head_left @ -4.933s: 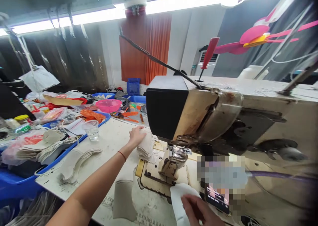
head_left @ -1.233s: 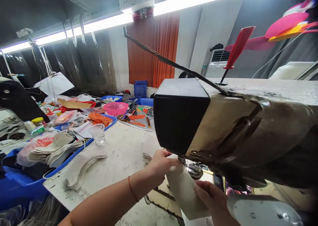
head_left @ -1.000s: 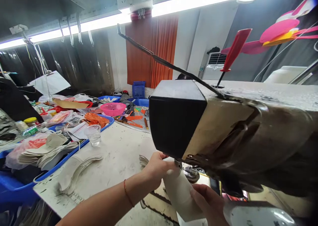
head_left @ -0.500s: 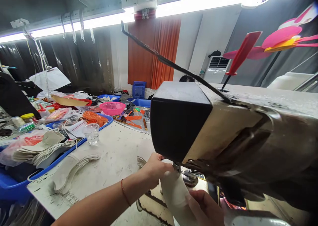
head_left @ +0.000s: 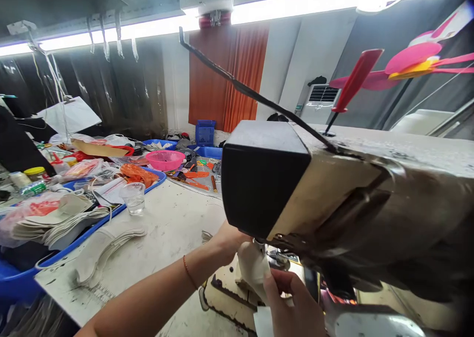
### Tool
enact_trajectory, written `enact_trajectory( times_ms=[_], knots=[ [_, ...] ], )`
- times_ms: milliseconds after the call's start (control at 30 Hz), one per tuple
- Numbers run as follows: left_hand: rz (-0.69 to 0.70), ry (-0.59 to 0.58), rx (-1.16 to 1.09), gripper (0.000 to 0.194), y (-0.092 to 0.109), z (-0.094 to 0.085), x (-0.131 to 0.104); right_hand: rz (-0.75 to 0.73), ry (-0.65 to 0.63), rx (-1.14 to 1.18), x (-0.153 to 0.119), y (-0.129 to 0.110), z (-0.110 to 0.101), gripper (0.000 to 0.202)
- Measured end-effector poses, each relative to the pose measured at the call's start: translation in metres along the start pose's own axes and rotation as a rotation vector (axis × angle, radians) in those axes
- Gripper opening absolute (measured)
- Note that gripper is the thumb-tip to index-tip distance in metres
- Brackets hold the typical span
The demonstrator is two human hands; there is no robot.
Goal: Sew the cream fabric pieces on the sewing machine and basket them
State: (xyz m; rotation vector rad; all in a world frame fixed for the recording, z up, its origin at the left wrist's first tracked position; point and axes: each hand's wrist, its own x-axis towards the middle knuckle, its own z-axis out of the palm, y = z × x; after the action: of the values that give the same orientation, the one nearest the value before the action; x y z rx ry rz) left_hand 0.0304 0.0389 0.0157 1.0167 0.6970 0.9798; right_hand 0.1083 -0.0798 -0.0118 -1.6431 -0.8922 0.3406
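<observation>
A pale curved piece [head_left: 254, 268] lies under the head of a sewing machine [head_left: 266, 179], close to its needle area. My right hand [head_left: 292, 297] pinches the near edge of this piece between thumb and fingers. At the far left side of the piece is my left hand [head_left: 229, 243], its fingertips hidden behind the machine head. A red-orange string circles my left wrist. Below my right hand, another whitish piece [head_left: 262, 322] shows in part.
Stacked pale pieces [head_left: 107, 253] lie on the white table [head_left: 170, 213] at left, near a clear plastic cup [head_left: 134, 199]. A blue tray [head_left: 70, 250] holds more pieces and bags. A red-handled tool [head_left: 357, 80] stands on the machine.
My right hand has moved up and left, towards the machine head, and the pale piece has turned and folded. My left hand has slid further behind the head.
</observation>
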Motion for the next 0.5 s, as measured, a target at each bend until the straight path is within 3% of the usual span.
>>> enact_trajectory(
  times_ms=[133, 267, 500],
  knots=[
    [-0.139, -0.025, -0.008, 0.036, -0.012, -0.008, -0.026, -0.006, -0.098, -0.001, 0.004, 0.018, -0.001, 0.036],
    [-0.151, -0.043, -0.010, 0.057, -0.023, -0.014, -0.056, 0.059, -0.143, 0.070, 0.003, 0.025, -0.002, 0.039],
    [-0.243, -0.182, -0.046, 0.044, -0.024, -0.016, -0.056, 0.224, -0.207, 0.179, -0.011, 0.024, -0.014, 0.046]
  ],
)
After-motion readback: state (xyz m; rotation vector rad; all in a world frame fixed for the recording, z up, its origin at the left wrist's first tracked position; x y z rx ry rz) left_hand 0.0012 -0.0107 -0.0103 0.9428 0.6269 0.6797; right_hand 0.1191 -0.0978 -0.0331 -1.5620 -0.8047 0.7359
